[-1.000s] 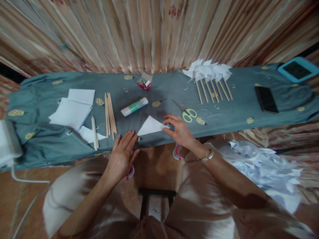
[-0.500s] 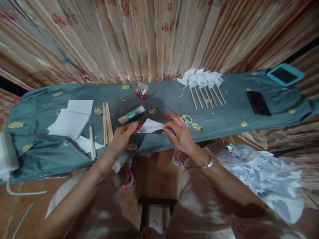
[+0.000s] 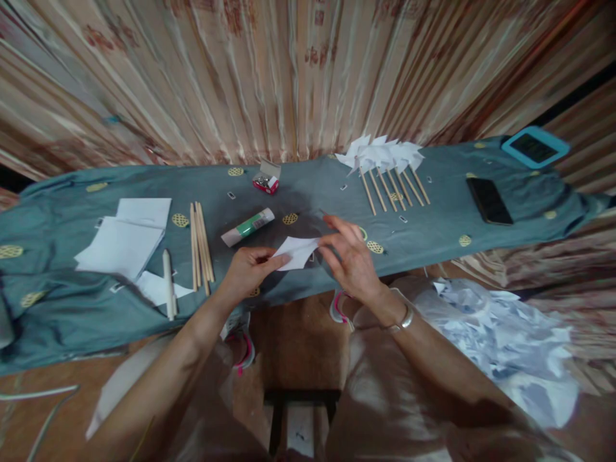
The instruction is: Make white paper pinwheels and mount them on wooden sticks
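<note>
A small piece of white paper (image 3: 297, 251) is held between my hands, above the near edge of the cloth-covered table. My left hand (image 3: 253, 269) pinches its left end between thumb and fingers. At the other end, my right hand (image 3: 349, 253) grips the paper's tip with thumb and fingertips, the remaining fingers raised. Just beyond my left hand lies a green-and-white glue stick (image 3: 248, 227). A pair of scissors with pale green handles (image 3: 363, 234) is mostly hidden behind my right hand.
White paper sheets (image 3: 122, 244), a white pen (image 3: 169, 282) and wooden sticks (image 3: 201, 247) lie left. A red box of pins (image 3: 266, 182) stands behind. Paper pinwheels (image 3: 382, 157), a black phone (image 3: 489, 200) and a blue-framed tablet (image 3: 535, 147) lie right. A bag of paper scraps (image 3: 500, 340) sits below.
The paper is turned and tilted slightly, its left end lower. My left hand has moved a little right and covers more of it. The whole view has shifted slightly.
</note>
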Motion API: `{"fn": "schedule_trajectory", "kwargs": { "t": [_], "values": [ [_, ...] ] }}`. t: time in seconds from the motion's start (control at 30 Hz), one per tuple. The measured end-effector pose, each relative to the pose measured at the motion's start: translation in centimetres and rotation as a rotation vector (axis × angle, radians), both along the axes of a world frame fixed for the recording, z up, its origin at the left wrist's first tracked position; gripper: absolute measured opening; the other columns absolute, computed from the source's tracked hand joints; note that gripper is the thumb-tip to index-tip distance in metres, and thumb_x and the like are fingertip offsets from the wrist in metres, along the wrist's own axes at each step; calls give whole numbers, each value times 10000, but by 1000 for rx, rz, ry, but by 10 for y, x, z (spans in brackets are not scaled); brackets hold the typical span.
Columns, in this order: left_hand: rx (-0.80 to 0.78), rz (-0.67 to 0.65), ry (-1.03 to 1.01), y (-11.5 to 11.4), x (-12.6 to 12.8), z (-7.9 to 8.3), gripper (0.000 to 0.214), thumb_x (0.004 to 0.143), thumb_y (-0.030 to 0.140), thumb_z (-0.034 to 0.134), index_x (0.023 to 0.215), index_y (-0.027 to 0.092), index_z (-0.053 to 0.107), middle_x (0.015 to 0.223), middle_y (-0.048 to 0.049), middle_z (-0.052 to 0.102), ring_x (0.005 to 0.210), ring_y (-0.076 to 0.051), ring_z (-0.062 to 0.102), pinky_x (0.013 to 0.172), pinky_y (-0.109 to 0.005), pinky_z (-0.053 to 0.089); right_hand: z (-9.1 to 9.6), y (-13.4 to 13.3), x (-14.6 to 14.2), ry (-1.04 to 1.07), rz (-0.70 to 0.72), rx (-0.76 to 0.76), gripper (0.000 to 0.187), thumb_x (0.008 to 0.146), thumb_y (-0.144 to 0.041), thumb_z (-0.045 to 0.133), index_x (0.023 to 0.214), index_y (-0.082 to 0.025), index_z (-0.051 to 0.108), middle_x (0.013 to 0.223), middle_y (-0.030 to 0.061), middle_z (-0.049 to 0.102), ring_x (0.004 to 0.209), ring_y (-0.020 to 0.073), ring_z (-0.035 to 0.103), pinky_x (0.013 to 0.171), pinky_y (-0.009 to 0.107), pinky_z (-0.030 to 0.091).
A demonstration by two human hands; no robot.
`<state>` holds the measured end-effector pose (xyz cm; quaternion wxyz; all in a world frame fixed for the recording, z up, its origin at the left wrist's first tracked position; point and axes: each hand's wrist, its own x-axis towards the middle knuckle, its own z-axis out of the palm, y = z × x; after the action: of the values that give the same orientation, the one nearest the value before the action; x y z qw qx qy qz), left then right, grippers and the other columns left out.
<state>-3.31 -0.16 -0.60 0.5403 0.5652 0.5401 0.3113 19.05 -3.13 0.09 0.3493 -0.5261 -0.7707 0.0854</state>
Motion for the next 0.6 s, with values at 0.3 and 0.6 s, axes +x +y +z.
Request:
{"fn": "schedule_trajectory", "kwargs": {
  "t": [0.3,0.6],
  "values": [
    [133,219,-11,7,0,-8,334,599,477,794,570,161,689,513,26,555,512,-120,466,495,-235,321,-20,13,30,-108,-246,-64,355,935,-232,491,1253,-118,598,1251,197,665,1162,328,590,1033,500,454],
    [159,346,-39,18,1,1,305,587,457,800,642,166,729,568,6,627,560,-165,551,527,-262,405,-21,24,42,-377,-381,-244,270,867,-194,572,1112,-156,680,1042,187,751,965,312,694,848,408,527]
  ]
}}
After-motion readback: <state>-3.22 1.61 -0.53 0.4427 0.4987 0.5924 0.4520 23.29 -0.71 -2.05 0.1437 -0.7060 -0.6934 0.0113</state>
